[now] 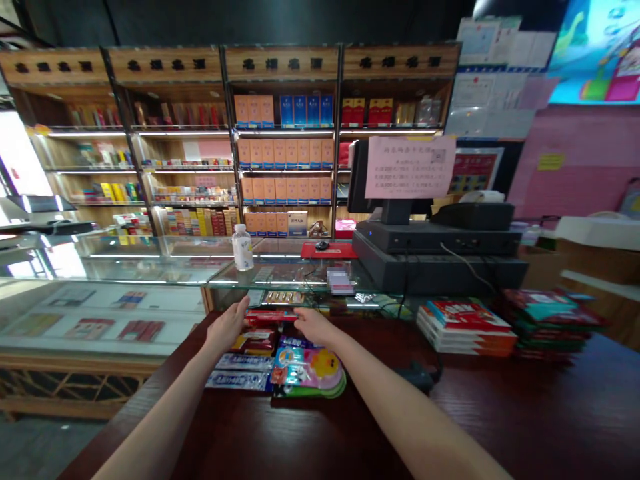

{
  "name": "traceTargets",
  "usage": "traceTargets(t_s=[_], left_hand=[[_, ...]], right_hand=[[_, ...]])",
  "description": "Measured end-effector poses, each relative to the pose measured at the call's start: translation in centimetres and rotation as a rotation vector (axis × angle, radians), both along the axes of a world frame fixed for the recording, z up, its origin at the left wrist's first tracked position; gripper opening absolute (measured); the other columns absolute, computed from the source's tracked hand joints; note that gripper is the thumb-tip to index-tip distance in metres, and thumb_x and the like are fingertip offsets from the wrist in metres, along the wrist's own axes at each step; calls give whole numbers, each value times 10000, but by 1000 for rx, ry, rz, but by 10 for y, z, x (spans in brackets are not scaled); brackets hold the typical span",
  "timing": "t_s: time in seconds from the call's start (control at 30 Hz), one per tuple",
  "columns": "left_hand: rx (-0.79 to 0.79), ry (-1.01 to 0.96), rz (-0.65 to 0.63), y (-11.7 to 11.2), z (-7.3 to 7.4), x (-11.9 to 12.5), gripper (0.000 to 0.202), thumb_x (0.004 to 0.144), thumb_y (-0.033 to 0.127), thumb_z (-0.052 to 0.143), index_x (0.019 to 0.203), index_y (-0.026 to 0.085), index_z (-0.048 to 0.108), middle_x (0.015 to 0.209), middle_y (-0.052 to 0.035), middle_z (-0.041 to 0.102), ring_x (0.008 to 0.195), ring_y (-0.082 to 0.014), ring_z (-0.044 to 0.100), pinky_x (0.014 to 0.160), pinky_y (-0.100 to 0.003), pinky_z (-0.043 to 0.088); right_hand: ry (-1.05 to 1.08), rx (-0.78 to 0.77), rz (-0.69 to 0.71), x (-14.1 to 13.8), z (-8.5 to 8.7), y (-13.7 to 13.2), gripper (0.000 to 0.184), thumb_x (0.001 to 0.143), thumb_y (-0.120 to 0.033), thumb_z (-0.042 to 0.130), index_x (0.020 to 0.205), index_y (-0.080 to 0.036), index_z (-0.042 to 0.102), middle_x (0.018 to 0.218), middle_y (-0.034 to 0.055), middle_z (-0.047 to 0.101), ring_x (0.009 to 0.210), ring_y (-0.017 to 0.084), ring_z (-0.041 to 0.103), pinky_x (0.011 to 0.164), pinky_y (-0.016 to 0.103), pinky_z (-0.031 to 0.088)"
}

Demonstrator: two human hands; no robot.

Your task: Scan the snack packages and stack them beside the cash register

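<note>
A long, thin red packet (270,315) lies crosswise at the far side of the dark wooden counter (300,433). My left hand (229,327) grips its left end, and the fingers of my right hand (315,327) are closed on its right end. Just nearer to me are brown-red snack packets (255,342), partly behind my left hand. Two silver-blue long packets (239,380) lie side by side below them. To their right is a colourful flat pouch (310,370) with a yellow cartoon figure, beside my right forearm; purple packaging (295,342) shows behind it.
Behind the packets stands a glass display case (280,283) with a white bottle (243,248) on top. A dark cash register (435,247) is at right. Stacked red-and-white packages (465,327), darker packets (545,327) and a black handheld device (417,377) lie on the counter.
</note>
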State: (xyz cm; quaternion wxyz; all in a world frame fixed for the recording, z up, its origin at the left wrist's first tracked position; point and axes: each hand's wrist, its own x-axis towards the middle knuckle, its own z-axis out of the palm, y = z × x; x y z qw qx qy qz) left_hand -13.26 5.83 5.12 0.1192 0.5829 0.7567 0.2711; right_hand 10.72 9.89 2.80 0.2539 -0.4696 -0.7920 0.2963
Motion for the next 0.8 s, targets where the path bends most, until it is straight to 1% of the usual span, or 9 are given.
traceTargets(t_s=[0.07,0.17,0.3,0.43,0.5,0.57,0.63,0.7,0.8], left_hand=[[11,-6,-16,-6,5,10,611,960,580,171,1207,253,625,1229,-93,717,1201,-323,638,1006,-440,452],[34,-22,-48,-16,10,26,611,959,589,161,1198,259,617,1192,-78,733,1223,-318,626,1007,-421,455],[156,-107,-125,-28,15,53,579,953,560,208,1191,240,627,1227,-78,720,1233,-318,619,1005,-402,461],[249,-220,-186,-34,16,88,549,919,585,306,1173,236,644,1126,-58,756,1168,-306,656,996,-398,482],[287,-282,-245,-34,12,108,545,883,593,386,1195,225,639,1108,-57,763,1130,-296,676,973,-396,506],[309,-339,-314,-33,6,127,558,843,580,470,1235,211,618,1098,-67,770,1098,-286,693,969,-408,520],[375,-404,-409,-30,-3,145,561,814,526,530,1263,194,589,1179,-89,750,1154,-267,675,1028,-417,498],[387,-460,-490,-27,-12,160,566,796,488,563,1279,194,576,1244,-101,723,1211,-257,648,1074,-426,474],[405,-496,-541,-25,-20,177,589,808,437,564,1352,214,537,1326,-87,679,1270,-240,609,1116,-434,444]], right_hand=[[1,6,-20,12,6,-8,381,853,-171,511,1177,-186,712,833,33,727,728,169,620,687,245,428],[6,14,-44,34,15,-22,442,863,-184,500,1268,-145,672,891,64,743,772,187,646,688,254,445],[21,47,-87,70,26,-41,517,880,-185,467,1374,-96,591,958,88,752,836,202,664,745,269,465],[52,108,-180,109,33,-61,529,887,-188,461,1395,-85,566,884,66,741,845,202,665,797,275,461],[67,134,-237,128,34,-69,512,889,-192,462,1378,-96,582,866,55,731,835,198,660,802,276,460],[89,155,-297,146,33,-75,490,891,-202,466,1353,-115,604,870,50,726,834,195,659,804,277,463],[123,163,-353,163,29,-79,466,896,-218,469,1328,-137,623,897,50,731,846,198,665,809,283,471],[158,168,-396,178,23,-81,439,902,-235,475,1301,-161,641,947,57,744,877,206,677,832,297,482],[196,179,-436,196,11,-81,404,902,-258,493,1264,-195,662,1019,65,759,939,225,694,878,329,493]])
